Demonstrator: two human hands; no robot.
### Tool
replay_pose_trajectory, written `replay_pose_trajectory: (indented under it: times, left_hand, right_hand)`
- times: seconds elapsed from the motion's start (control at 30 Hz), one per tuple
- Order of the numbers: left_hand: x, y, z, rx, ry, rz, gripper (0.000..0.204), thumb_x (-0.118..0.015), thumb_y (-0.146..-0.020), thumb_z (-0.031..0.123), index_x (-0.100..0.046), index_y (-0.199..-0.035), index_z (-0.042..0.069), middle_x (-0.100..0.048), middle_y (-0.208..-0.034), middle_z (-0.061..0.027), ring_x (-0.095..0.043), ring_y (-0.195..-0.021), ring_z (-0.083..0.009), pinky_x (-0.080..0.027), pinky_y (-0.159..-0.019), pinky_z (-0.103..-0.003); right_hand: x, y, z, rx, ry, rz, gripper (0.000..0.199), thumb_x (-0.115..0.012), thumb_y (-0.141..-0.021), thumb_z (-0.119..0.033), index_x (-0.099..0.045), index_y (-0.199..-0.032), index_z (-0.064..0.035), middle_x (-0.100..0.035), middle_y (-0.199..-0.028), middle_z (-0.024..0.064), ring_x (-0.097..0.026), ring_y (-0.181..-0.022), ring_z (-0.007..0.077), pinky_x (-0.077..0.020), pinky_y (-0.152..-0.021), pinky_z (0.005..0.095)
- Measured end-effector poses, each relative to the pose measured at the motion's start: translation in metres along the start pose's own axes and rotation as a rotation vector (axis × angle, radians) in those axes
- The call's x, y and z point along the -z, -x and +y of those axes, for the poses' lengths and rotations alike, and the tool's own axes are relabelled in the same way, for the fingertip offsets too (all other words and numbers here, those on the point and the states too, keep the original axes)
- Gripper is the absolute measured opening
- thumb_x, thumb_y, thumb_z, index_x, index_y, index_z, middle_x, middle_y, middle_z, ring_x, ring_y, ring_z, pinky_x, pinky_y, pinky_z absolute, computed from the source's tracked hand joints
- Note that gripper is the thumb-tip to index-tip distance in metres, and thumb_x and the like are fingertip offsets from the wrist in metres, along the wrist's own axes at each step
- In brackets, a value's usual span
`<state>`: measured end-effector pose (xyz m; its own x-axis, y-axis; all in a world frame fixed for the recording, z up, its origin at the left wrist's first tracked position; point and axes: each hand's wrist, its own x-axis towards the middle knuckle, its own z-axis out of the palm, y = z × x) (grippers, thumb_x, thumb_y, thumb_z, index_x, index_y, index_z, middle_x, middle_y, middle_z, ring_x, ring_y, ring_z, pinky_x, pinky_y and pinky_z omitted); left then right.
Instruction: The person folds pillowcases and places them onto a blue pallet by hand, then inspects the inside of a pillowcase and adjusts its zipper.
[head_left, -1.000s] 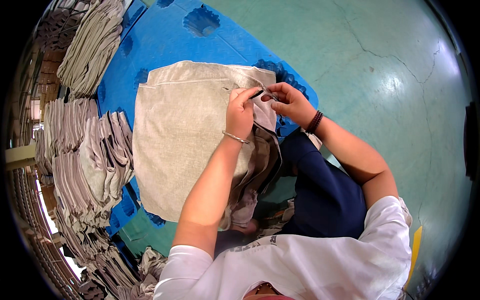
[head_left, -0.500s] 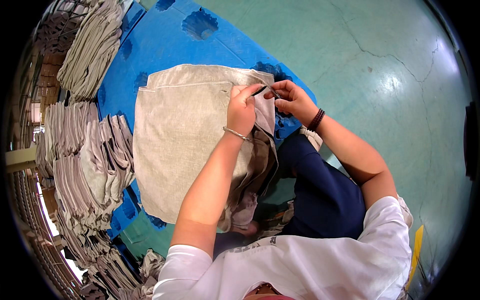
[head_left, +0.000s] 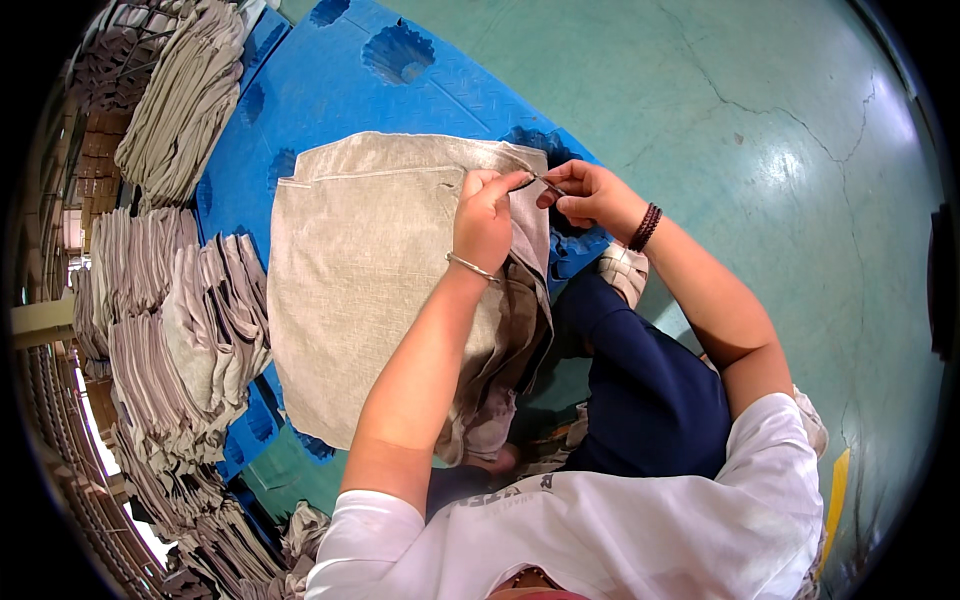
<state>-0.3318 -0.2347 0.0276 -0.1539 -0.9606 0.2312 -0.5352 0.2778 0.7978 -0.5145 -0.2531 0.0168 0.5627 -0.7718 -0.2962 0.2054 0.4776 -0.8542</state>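
A beige fabric cover, like a cushion cover, lies spread over a blue plastic pallet in front of me. My left hand rests on its right part and pinches the far right edge, thumb and forefinger together, where a bit of dark material shows. Close to those fingertips, my right hand grips a small thin dark metal tool. The tool's tip meets the pinched spot; its rest is hidden in my fingers. Darker folds of cloth hang below my left wrist.
Stacks of folded beige and grey fabric pieces line the left side, with another pile at the far left. The pallet has round holes. My bent knee is right of the cloth, over the green floor.
My right hand has shifted slightly right and turned, its fingers closer together around the tool. The left hand keeps its pinch and the cover has barely moved.
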Motion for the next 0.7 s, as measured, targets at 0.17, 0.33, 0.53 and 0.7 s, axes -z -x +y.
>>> replay_pose_trajectory:
  times: [0.17, 0.33, 0.53, 0.7]
  left_hand:
    - [0.0002, 0.0022, 0.0002, -0.055, -0.046, 0.019, 0.032, -0.040, -0.070, -0.010, -0.059, -0.092, 0.004, -0.047, -0.086, -0.0088, -0.048, -0.079, -0.0191, -0.039, -0.071, -0.024]
    - [-0.0003, 0.0041, -0.0002, -0.045, -0.025, 0.029, 0.031, -0.039, -0.072, -0.009, -0.059, -0.092, 0.003, -0.047, -0.086, -0.0084, -0.048, -0.078, -0.0179, -0.040, -0.069, -0.023]
    - [-0.0013, 0.0032, 0.0035, -0.058, 0.006, 0.067, 0.030, -0.043, -0.071, -0.011, -0.061, -0.088, 0.005, -0.048, -0.081, -0.0094, -0.049, -0.075, -0.0212, -0.040, -0.066, -0.026]
    - [-0.0020, 0.0041, 0.0014, -0.089, -0.006, 0.055, 0.030, -0.044, -0.069, -0.011, -0.061, -0.088, 0.005, -0.048, -0.082, -0.0092, -0.049, -0.074, -0.0212, -0.041, -0.066, -0.026]
  right_hand:
    - [0.0057, 0.0011, -0.0027, -0.015, 0.092, -0.021, 0.030, -0.049, -0.073, 0.003, -0.042, -0.103, -0.0015, -0.057, -0.091, 0.0074, -0.044, -0.061, 0.0051, -0.0358, -0.050, 0.0180]
    - [0.0073, 0.0012, -0.0036, 0.008, 0.120, -0.053, 0.031, -0.050, -0.073, 0.003, -0.043, -0.103, -0.0026, -0.058, -0.091, 0.0058, -0.045, -0.061, 0.0043, -0.0356, -0.051, 0.0174]
    - [0.0077, 0.0008, -0.0047, 0.000, 0.120, -0.050, 0.031, -0.050, -0.073, 0.001, -0.043, -0.103, -0.0030, -0.058, -0.092, 0.0051, -0.045, -0.062, 0.0042, -0.0360, -0.052, 0.0173]
    - [0.0078, -0.0007, -0.0051, 0.004, 0.105, -0.075, 0.031, -0.050, -0.073, 0.001, -0.043, -0.103, -0.0031, -0.058, -0.092, 0.0059, -0.045, -0.062, 0.0047, -0.0361, -0.052, 0.0175]
